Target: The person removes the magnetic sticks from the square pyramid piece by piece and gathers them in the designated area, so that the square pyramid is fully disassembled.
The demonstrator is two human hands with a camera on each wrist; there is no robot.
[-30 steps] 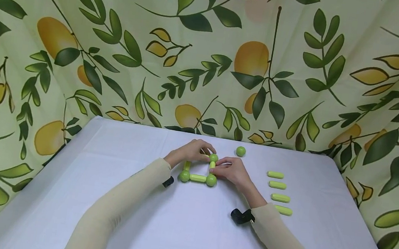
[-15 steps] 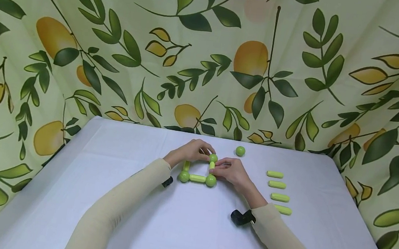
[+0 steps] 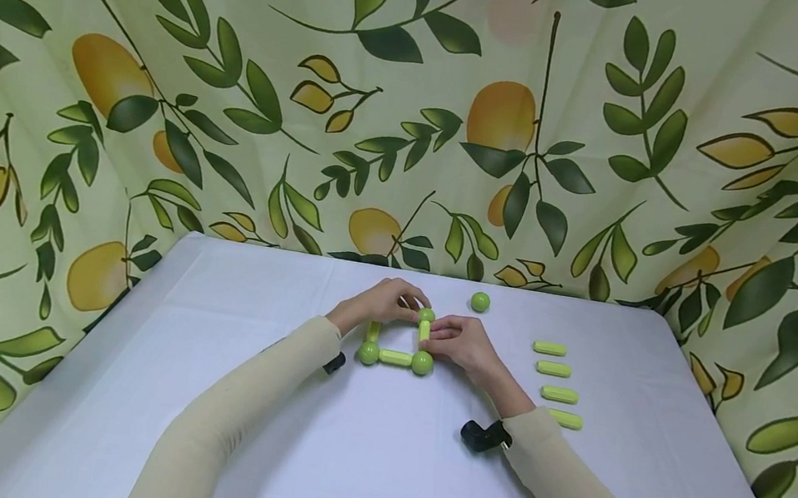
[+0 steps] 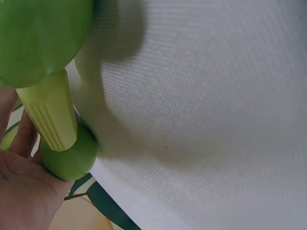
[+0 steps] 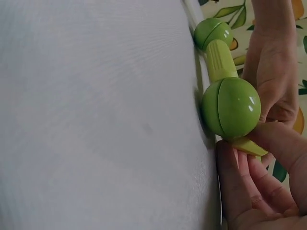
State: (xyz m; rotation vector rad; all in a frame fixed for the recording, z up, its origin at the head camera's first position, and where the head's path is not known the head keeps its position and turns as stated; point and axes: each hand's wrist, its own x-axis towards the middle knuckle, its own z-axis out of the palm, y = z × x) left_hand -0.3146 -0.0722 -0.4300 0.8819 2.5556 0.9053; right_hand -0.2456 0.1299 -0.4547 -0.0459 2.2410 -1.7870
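Green balls and yellow-green rods form a square frame on the table. A near-left ball [image 3: 369, 353] and a near-right ball [image 3: 422, 363] are joined by a near rod [image 3: 395, 358]. My left hand [image 3: 380, 301] reaches over the frame's far left part, thumb and fingertips at the far-right ball [image 3: 426, 316], holding it. My right hand [image 3: 464, 343] pinches the right-side rod [image 3: 424, 334] between thumb and fingers, which the right wrist view also shows behind the near-right ball [image 5: 231, 108]. A left-side rod [image 4: 52, 112] meets another ball [image 4: 72, 153] beside the left palm; the head view hides that corner.
A loose green ball [image 3: 480, 302] lies beyond the frame, near the table's far edge. Several loose rods [image 3: 553, 369] lie in a column on the right, the nearest partly behind the right sleeve [image 3: 566, 473]. A leaf-and-fruit patterned curtain [image 3: 416, 117] hangs behind the white table [image 3: 341, 460].
Both hands stay at the frame's far-right corner. The right fingers have shifted slightly on the right-side rod, showing more of it. The loose pieces lie as before.
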